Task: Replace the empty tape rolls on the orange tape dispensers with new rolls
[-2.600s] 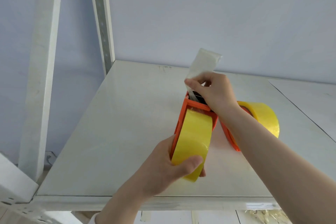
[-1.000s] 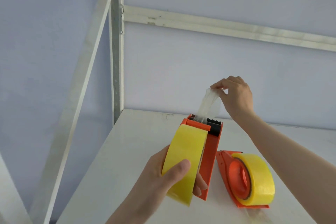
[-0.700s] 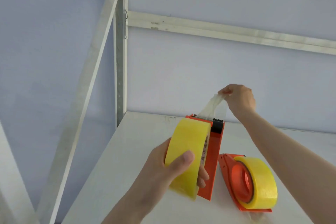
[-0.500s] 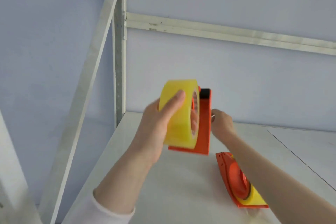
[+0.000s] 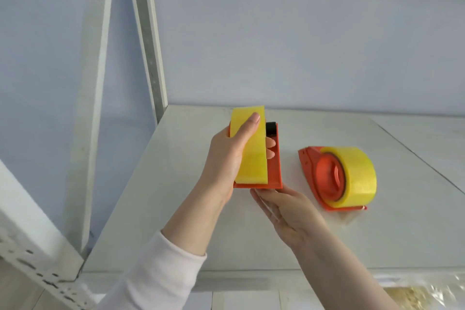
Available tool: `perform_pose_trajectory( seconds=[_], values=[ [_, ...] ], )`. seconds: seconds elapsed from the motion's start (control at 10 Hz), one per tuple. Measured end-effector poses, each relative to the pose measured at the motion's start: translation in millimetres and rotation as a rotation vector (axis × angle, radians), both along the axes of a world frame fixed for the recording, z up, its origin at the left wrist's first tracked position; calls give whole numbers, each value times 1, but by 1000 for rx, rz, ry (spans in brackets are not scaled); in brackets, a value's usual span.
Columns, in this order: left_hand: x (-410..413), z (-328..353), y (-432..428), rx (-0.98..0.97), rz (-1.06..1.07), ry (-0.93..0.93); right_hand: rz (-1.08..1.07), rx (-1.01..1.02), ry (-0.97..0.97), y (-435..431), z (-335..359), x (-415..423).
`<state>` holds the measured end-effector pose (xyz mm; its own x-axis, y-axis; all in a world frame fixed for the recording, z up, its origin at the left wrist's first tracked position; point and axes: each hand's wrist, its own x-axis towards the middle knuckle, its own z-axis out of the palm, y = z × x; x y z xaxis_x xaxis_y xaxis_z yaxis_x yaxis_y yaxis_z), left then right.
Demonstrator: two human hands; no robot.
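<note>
My left hand [image 5: 227, 158] grips an orange tape dispenser [image 5: 273, 171] loaded with a yellow tape roll [image 5: 251, 153], holding it upright just above the white shelf [image 5: 176, 196]; my thumb lies across the roll and my fingers reach through its core. My right hand [image 5: 289, 211] is flat and open right under the dispenser's lower edge, fingertips close to it. A second orange dispenser [image 5: 324, 178] with a yellow roll [image 5: 357, 176] lies on its side on the shelf to the right.
White metal shelf uprights [image 5: 148, 40] rise at the back left and a perforated rail [image 5: 37, 264] crosses the lower left. A seam [image 5: 415, 153] splits the shelf board at right. A clear plastic bag [image 5: 422, 294] sits below the shelf's front edge.
My right hand let go of the clear tape strip and dropped below the dispenser. My left hand turned the dispenser and lowered it toward the shelf. The view tilted down.
</note>
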<state>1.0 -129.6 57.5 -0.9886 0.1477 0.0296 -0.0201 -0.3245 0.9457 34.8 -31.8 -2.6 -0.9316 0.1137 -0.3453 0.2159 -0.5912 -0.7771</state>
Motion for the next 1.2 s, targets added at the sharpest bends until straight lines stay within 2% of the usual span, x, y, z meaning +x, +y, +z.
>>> perform_pose_trajectory(
  seconds=[0.2, 0.4, 0.7, 0.9, 1.0, 1.1, 1.2],
  values=[
    [9, -31, 13, -38, -32, -24, -79, -55, -78, 4, -19, 21],
    [11, -39, 29, -66, -34, 18, -96, -146, -39, 3, -21, 34],
    [13, -55, 45, -97, -67, 42, -139, -158, -72, 17, -17, 46],
    [23, -56, 54, -144, -66, 44, -79, -254, -133, 27, -9, 63],
    [25, -58, 55, -283, 16, 84, -24, -238, -181, 35, -9, 69],
    [28, -60, 53, -536, 160, 139, 46, -243, -205, 44, -13, 75],
    [39, -63, 54, -474, 362, 104, 92, -162, -245, 50, -6, 86]
  ],
)
